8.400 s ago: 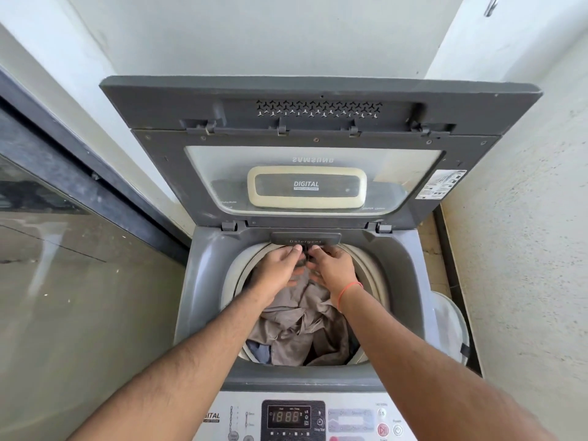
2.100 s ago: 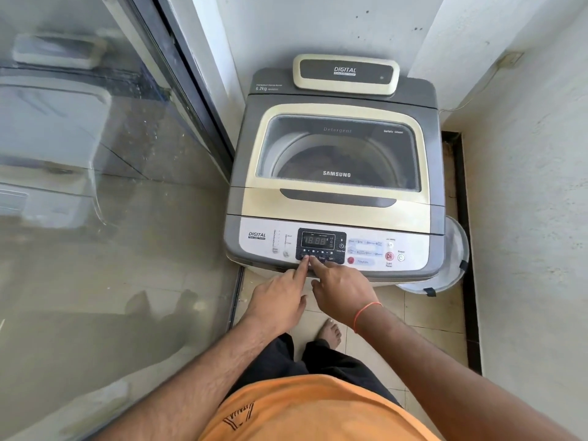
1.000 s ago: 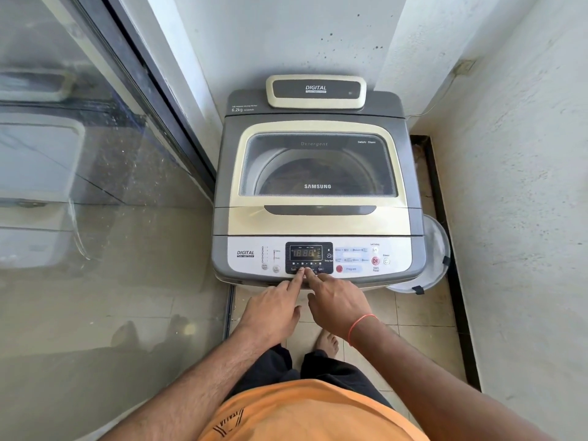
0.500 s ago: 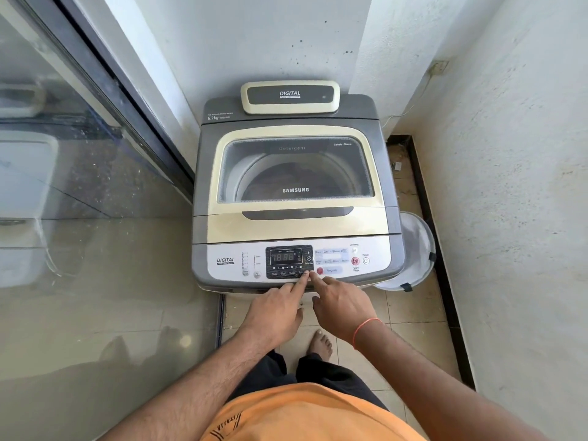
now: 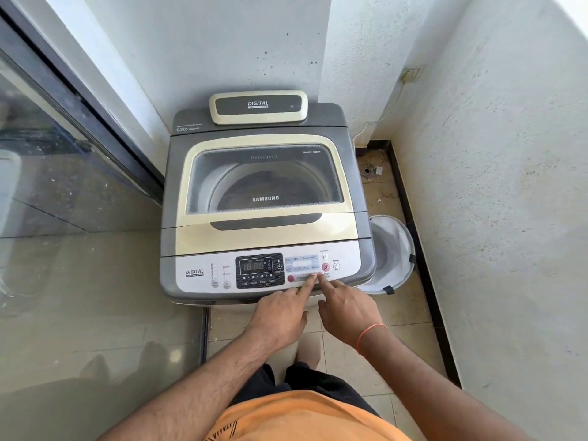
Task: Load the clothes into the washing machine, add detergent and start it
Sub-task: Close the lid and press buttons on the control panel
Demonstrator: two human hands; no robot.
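Grey and cream top-loading washing machine stands in the corner between a white plastered wall and a dark-framed glass sliding door. Its cream-framed lid with tinted glass window is down; brownish clothes show dimly in the drum through the glass. Silver control panel along the front edge carries a black digital display, a red round start/pause button and a white round power button beside it.

Left hand: index finger straight, tip on the panel just below the pale program strip and left of the red button; other fingers curled, holding nothing. Right hand: index finger likewise extended, tip touching the panel right beside the left fingertip, just below the red button; remaining fingers folded, nothing held. Orange thread band on the right wrist.

White mesh laundry basket on the beige tiled floor, against the machine's right side. Floor drain behind it, near the wall.
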